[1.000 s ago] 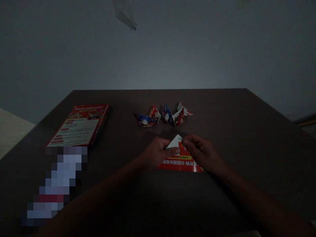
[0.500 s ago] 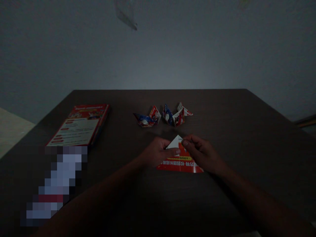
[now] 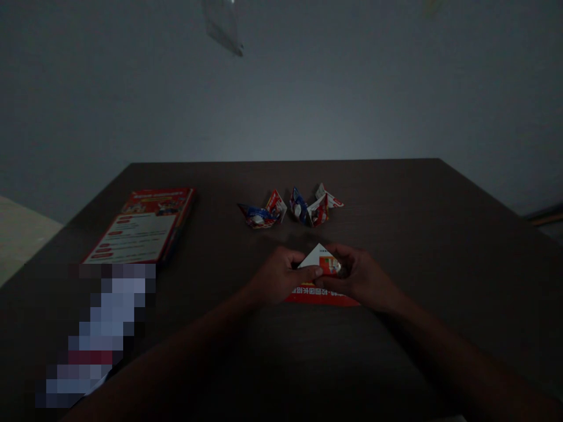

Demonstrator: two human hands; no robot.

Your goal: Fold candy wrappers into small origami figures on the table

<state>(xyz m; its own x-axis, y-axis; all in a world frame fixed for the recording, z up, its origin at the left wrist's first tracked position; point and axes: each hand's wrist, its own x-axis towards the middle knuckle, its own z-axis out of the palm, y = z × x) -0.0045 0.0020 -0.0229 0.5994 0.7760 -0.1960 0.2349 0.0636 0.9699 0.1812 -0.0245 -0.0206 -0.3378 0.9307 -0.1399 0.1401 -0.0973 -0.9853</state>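
Observation:
A red and white printed flyer [image 3: 323, 297], its far corners folded in to a white-tipped point, is held between my two hands over the table. My left hand [image 3: 279, 274] grips its left side, thumb lying across the front near the middle. On the opposite side my right hand [image 3: 365, 278] holds the right edge, thumb in front and fingers behind. The two thumb tips nearly meet. Beyond the hands sit two folded paper shapes with upturned points, a left one [image 3: 263, 214] and a right one [image 3: 313, 210], both in blue, red and white print.
A stack of printed flyers [image 3: 141, 231] lies on the left of the dark table [image 3: 211, 181]. Nearer to me, a blurred-out pale object [image 3: 105, 322] is partly behind my left forearm. A grey wall [image 3: 352, 88] rises behind the table.
My right thumb has moved down and left, from the flyer's upper fold to its middle. The right fold now lies flatter, showing a picture. My left hand has stayed nearly in place.

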